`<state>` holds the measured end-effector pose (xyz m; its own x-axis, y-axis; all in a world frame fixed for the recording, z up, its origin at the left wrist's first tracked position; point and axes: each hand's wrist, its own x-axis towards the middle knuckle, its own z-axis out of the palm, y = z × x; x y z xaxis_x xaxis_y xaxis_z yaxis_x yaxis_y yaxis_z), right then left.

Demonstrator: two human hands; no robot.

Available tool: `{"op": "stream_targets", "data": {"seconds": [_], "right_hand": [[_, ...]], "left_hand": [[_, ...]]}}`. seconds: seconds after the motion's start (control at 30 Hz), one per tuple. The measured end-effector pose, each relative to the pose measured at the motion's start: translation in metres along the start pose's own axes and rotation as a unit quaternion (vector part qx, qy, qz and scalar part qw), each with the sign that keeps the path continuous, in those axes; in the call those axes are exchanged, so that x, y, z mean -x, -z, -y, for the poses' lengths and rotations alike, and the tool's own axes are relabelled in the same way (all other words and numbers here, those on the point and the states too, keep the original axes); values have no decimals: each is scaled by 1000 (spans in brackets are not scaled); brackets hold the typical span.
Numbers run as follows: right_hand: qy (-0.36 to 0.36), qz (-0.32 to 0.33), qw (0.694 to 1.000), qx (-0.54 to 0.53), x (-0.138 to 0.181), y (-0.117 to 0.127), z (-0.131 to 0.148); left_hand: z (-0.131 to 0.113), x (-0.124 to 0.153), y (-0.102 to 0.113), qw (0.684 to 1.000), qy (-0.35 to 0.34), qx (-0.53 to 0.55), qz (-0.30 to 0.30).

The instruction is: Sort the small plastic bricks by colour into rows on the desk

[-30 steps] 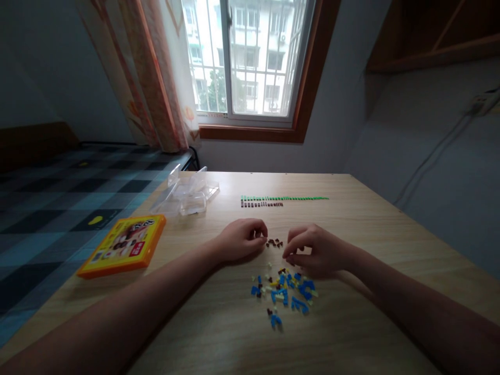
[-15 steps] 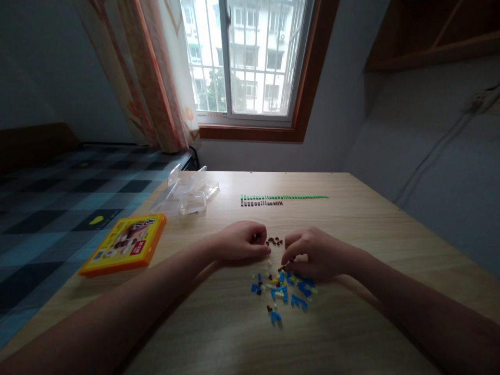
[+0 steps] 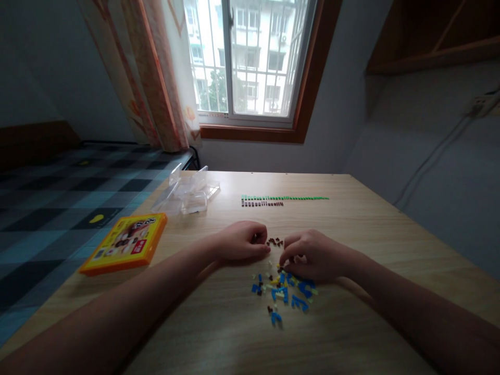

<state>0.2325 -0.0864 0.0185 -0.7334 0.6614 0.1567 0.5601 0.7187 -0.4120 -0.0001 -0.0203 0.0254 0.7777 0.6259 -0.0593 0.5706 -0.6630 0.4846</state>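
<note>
My left hand [image 3: 242, 241] rests on the table with curled fingers, beside a small cluster of brown building bricks [image 3: 275, 241]. Its inner side is turned away, so anything inside is hidden. My right hand [image 3: 310, 255] is closed in a pinch, thumb and forefinger pointing down at the far side of a loose pile. At their tips is a tiny brown brick [image 3: 280, 269], partly covered. Blue bricks [image 3: 300, 302], along with pale, yellow and brown ones, lie scattered below and partly under the right hand.
Farther back run a row of green pieces [image 3: 285, 198] and a shorter row of dark brown pieces [image 3: 261, 204]. Clear plastic boxes [image 3: 194, 202] stand at the left rear. An orange-yellow box [image 3: 125, 242] lies near the table's left edge, next to the bed [image 3: 50, 219].
My right hand's fingertips have shifted slightly left and down, the brown brick still at their tips. My left hand keeps its place. The view has shifted very slightly.
</note>
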Motion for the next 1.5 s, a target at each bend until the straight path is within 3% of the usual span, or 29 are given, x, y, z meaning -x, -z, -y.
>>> {"op": "stream_targets", "data": {"seconds": [0.47, 0.67, 0.83, 1.13, 1.5], "right_hand": [[18, -16, 1000, 7, 0, -6, -4], [-33, -47, 994, 98, 5, 10, -25], [-74, -66, 984, 151, 5, 10, -35], [22, -119, 986, 110, 4, 15, -11], [79, -25, 996, 25, 4, 5, 3]], "left_hand": [[1, -1, 0, 1000, -1, -8, 9], [2, -1, -1, 1000, -8, -6, 3], [3, -2, 0, 1000, -12, -8, 17], [-17, 5, -1, 993, -24, -112, 24], [-15, 2, -5, 994, -1, -105, 7]]}}
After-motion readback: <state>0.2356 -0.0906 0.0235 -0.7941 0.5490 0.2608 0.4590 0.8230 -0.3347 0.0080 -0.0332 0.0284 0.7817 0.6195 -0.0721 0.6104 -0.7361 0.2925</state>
